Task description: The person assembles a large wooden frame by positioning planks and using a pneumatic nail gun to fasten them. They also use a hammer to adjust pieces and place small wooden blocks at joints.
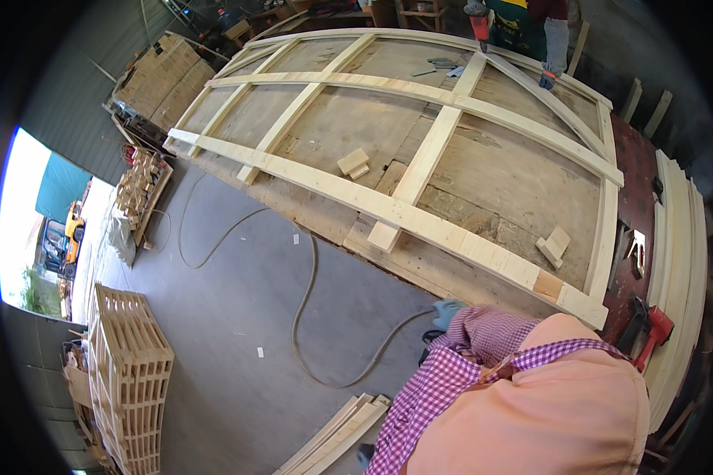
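Observation:
My right hand (pixel 449 311), in a blue-grey glove, reaches left from a purple checked sleeve beside the table's near edge. Its fingers look curled; a black part (pixel 432 337) shows just below, and whatever they hold is mostly hidden by the sleeve. A thin hose (pixel 315 269) runs over the floor up to this hand. Only a bit of my gloved left hand (pixel 364 454) shows at the lower edge, beside several wooden strips (pixel 339 434); its fingers are hidden. A large slatted wooden frame (pixel 317 174) lies across the table, with wood blocks (pixel 353 162) inside.
Across the table a co-worker's gloved hand (pixel 547 80) rests by a diagonal strip; a red power tool (pixel 480 25) is there too. A red nail gun (pixel 655 336) and long boards (pixel 677 261) lie at right. Stacked wooden frames (pixel 131 372) stand on the floor at left.

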Demonstrator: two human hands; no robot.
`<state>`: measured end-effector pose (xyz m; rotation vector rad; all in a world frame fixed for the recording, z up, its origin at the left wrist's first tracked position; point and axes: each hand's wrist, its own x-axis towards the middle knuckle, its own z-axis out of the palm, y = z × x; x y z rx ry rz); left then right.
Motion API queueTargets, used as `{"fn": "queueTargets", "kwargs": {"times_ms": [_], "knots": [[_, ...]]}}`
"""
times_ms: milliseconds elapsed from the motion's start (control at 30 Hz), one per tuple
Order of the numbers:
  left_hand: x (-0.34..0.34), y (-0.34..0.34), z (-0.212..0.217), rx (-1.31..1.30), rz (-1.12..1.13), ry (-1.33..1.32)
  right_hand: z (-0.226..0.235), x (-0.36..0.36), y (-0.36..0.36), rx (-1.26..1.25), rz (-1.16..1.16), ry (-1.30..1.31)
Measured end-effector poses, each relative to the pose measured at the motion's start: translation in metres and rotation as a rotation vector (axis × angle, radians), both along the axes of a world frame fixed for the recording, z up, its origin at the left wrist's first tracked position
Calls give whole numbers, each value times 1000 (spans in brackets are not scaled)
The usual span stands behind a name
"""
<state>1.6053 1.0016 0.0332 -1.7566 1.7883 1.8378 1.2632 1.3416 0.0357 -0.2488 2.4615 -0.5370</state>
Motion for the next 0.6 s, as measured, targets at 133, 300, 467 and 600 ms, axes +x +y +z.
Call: {"fn": "queueTargets", "kwargs": {"times_ms": [133,300,467,600], "knots": [[-9,6,-6,3,-5,-20,-35,0,68,-129,-181,-71],[-9,25,-16,14,30,-38,-10,-16,65,-11,-199,-159],[56,49,-18,20,192,-10,-22,-42,36,41,-95,-189],[161,117,-35,21,369,69,-36,-48,40,-34,11,-163]]}}
